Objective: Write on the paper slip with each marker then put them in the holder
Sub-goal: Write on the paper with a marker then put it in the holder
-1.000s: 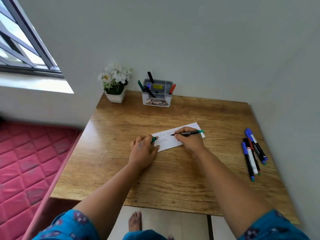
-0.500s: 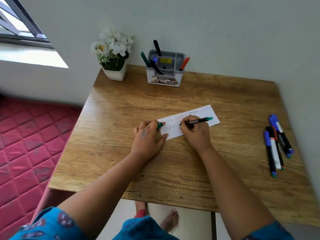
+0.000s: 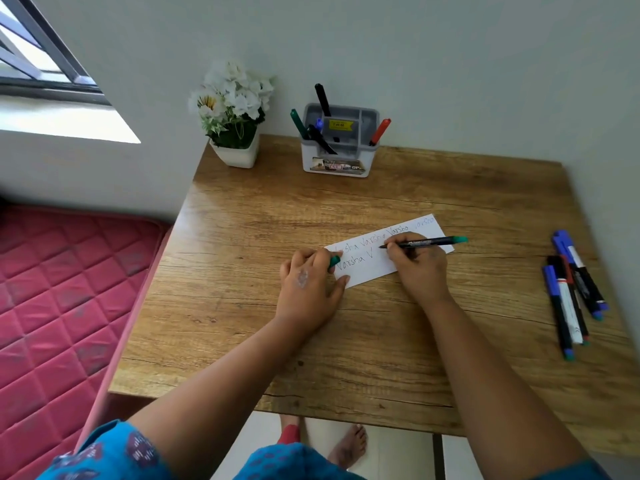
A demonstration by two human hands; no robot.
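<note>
From the head view, the right hand (image 3: pixel 417 268) pinches the green marker (image 3: pixel 424 242), tip on the paper slip (image 3: pixel 389 249), well in front of the holder (image 3: pixel 337 157). The left hand (image 3: pixel 310 289) pins the slip's end, gripping a green cap (image 3: pixel 334 261). Best press lightly and keep that end anchored.

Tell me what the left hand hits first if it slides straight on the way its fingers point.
Probably the grey and white plastic marker holder at the table's back; the left hand points up-right over the white paper slip it already touches. Depth is unclear.
</note>
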